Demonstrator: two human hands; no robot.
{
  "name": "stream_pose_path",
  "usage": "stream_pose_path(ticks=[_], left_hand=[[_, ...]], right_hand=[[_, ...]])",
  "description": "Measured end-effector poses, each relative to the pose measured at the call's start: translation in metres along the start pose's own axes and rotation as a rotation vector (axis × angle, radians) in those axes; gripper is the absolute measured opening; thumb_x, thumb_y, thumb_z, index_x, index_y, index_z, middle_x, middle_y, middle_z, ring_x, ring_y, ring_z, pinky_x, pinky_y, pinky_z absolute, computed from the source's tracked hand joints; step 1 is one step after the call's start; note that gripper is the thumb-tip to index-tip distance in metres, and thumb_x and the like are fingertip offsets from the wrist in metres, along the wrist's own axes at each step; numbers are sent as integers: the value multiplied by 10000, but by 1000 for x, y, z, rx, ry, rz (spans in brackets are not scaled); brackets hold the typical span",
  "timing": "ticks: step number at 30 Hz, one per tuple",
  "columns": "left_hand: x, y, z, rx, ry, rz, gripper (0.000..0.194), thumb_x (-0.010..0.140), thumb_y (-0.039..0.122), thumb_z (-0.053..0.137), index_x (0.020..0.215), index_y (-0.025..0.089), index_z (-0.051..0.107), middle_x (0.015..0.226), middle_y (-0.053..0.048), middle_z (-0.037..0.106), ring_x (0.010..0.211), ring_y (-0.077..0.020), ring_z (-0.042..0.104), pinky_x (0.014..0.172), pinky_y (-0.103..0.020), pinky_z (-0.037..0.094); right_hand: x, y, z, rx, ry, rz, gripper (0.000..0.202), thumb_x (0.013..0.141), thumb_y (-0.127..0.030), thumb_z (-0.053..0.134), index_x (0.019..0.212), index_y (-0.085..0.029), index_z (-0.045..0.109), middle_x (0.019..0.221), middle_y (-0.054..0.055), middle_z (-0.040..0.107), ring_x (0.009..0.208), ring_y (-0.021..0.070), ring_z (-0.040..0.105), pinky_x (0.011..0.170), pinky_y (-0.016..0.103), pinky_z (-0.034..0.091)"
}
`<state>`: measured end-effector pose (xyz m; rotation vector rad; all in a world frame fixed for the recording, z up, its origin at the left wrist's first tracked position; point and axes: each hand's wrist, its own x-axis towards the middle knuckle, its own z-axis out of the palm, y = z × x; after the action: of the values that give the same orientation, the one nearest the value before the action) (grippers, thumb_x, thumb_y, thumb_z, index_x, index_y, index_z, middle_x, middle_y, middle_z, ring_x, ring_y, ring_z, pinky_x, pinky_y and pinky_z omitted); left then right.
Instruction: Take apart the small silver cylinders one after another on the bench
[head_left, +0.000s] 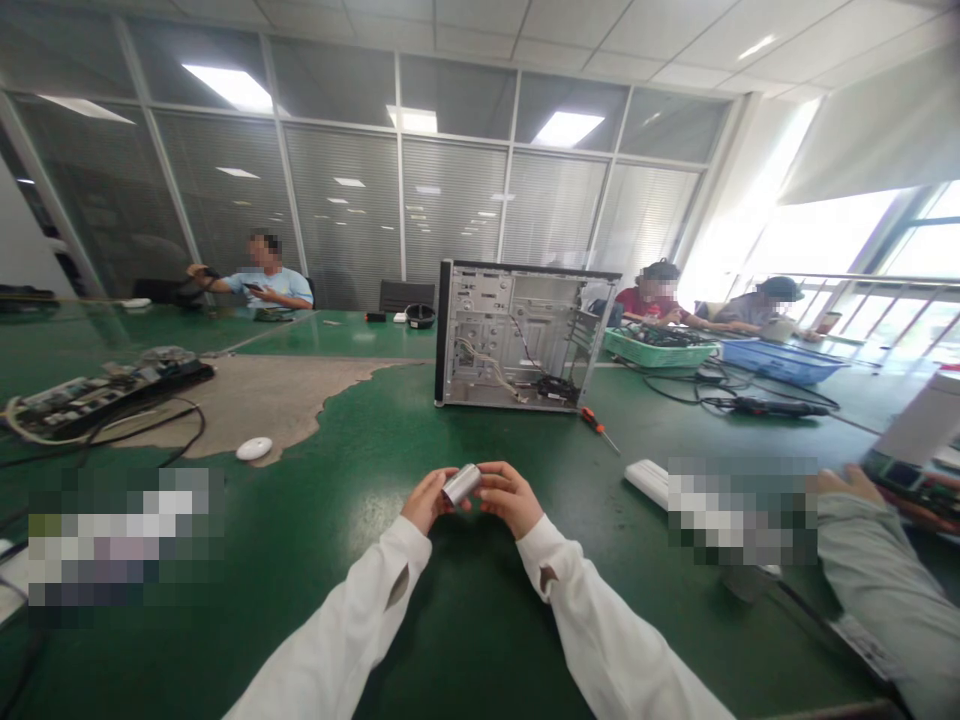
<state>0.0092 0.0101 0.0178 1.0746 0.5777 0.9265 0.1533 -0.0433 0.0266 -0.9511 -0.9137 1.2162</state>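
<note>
A small silvery metal cylinder (462, 484) is held tilted between my two hands, above the green table (390, 430). My left hand (429, 502) grips its left end, with the fingers curled around it. At the other end, my right hand (511, 498) has its fingers bent against the cylinder. Beyond my hands stands an open computer case (517, 335), its inner metal frame and cables showing. An orange-handled screwdriver (592, 421) lies by the case's lower right corner.
A white oval object (254, 449) and a cable-strewn power strip (112, 392) lie left. A white strip (649, 480) is to the right, near a co-worker's grey sleeve (870, 570). Green (660, 350) and blue baskets (784, 363) stand farther back, where people sit.
</note>
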Motion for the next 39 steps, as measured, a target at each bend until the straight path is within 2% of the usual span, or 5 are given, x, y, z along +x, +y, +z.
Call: stream_pose_path(ticks=[7, 17, 27, 33, 39], left_hand=[[-2, 4, -2, -182, 22, -53, 391, 696, 370, 521, 970, 92, 492, 724, -90, 630, 551, -169, 577, 503, -250, 363], [-6, 11, 0, -303, 67, -149, 321, 775, 324, 439, 1031, 131, 460, 758, -73, 625, 593, -154, 595, 536, -248, 418], [-12, 10, 6, -232, 48, -143, 371, 731, 325, 522, 1061, 185, 429, 954, -91, 586, 779, -180, 597, 629, -267, 439], [-12, 7, 9, -66, 69, -43, 487, 683, 385, 554, 1091, 194, 371, 891, -89, 594, 737, -187, 607, 581, -239, 431], [-10, -1, 6, 285, 108, 205, 529, 679, 421, 513, 1125, 180, 363, 923, -83, 531, 783, -180, 551, 538, -229, 443]], right_hand=[[-6, -4, 7, 127, -70, -38, 358, 492, -175, 691, 824, -220, 564, 798, -2, 591, 637, 105, 537, 507, 212, 398], [-11, -11, 11, -94, -177, -287, 350, 582, -169, 641, 922, -231, 583, 903, 27, 580, 724, 120, 528, 639, 268, 420], [-2, 4, 5, -143, -83, -328, 446, 583, -182, 624, 1015, -245, 534, 891, 28, 563, 673, 104, 517, 631, 273, 417], [-4, 1, 5, -130, -82, -232, 457, 587, -200, 607, 1029, -260, 506, 872, 18, 561, 623, 97, 521, 514, 226, 393], [-2, 0, 2, -128, -5, -136, 422, 557, -205, 625, 967, -243, 533, 844, 15, 570, 633, 114, 542, 489, 218, 392]])
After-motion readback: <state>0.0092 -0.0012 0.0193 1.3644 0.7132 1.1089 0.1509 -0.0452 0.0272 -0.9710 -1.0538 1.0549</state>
